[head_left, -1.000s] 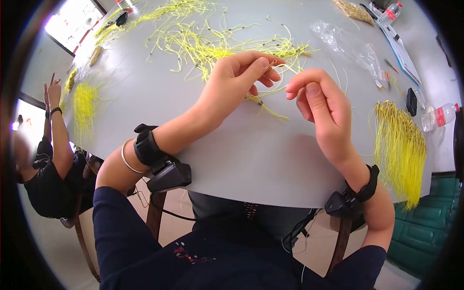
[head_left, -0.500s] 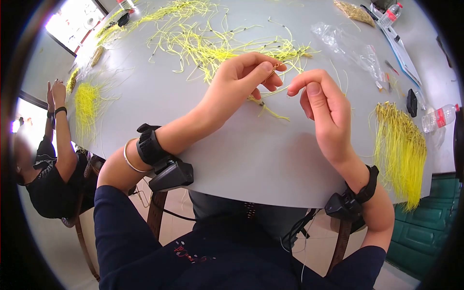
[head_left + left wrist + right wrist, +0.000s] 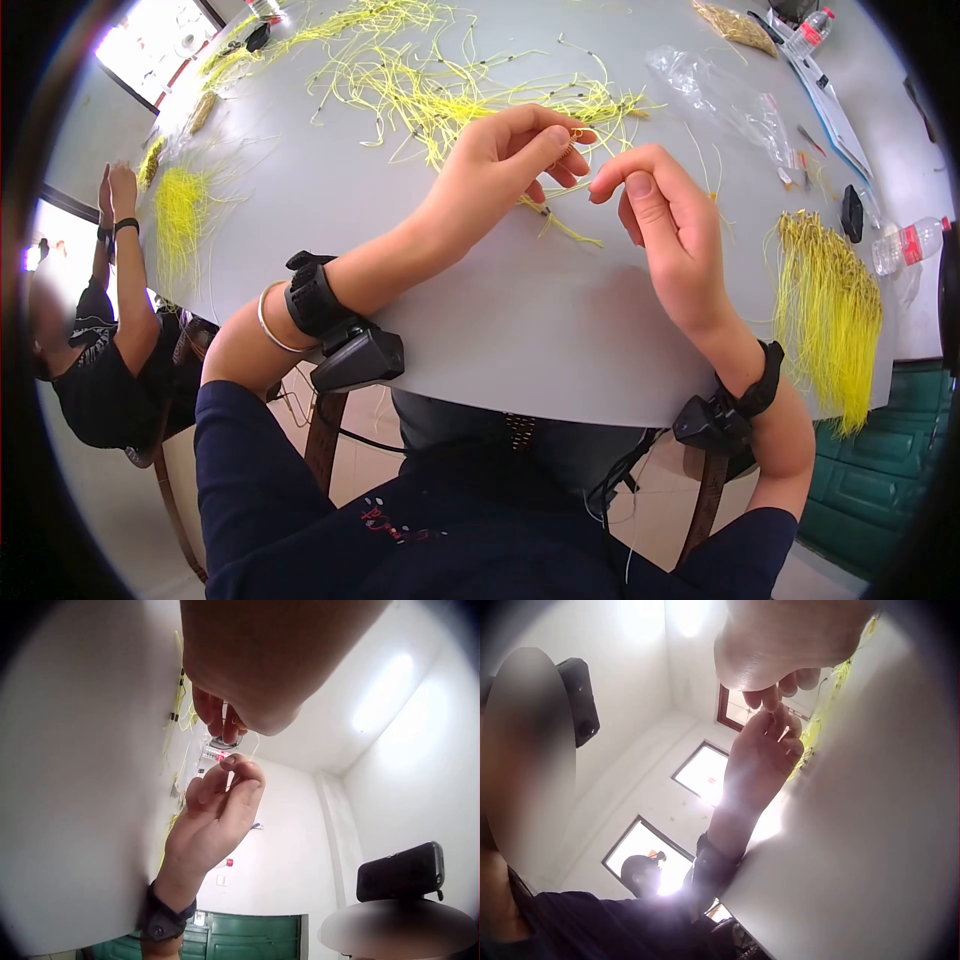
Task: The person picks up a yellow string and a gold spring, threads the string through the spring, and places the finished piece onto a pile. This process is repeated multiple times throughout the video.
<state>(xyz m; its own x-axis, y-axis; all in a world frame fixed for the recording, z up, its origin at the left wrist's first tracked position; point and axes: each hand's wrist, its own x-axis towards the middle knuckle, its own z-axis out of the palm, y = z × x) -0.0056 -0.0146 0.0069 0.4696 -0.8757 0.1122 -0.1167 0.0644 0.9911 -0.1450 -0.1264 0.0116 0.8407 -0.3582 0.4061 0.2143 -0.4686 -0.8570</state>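
Observation:
My left hand [image 3: 495, 160] pinches a small gold spring-like coil [image 3: 566, 150] between thumb and index finger, above the table. Facing it, my right hand [image 3: 670, 215] has its thumb pressed to the curled index finger. From those fingertips a thin pale line [image 3: 257, 744] arcs up in the left wrist view. Fingers partly hide both the coil and the line. Beyond the left hand spreads a loose tangle of yellow cord [image 3: 400, 95] with small dark beads. One short beaded end [image 3: 570, 232] lies under the left fingers.
A bundle of yellow strands with gold tops [image 3: 830, 310] hangs over the table's right edge. Clear plastic bags [image 3: 715, 100], a black clip-like item [image 3: 852, 212] and bottles [image 3: 910, 243] lie around. At left, another person [image 3: 110, 340] sits near a yellow bundle [image 3: 180, 215].
My left hand has shifted slightly right with the coil, now more hidden by the fingers. The right hand has moved slightly. The other person's hands at left have come down and together.

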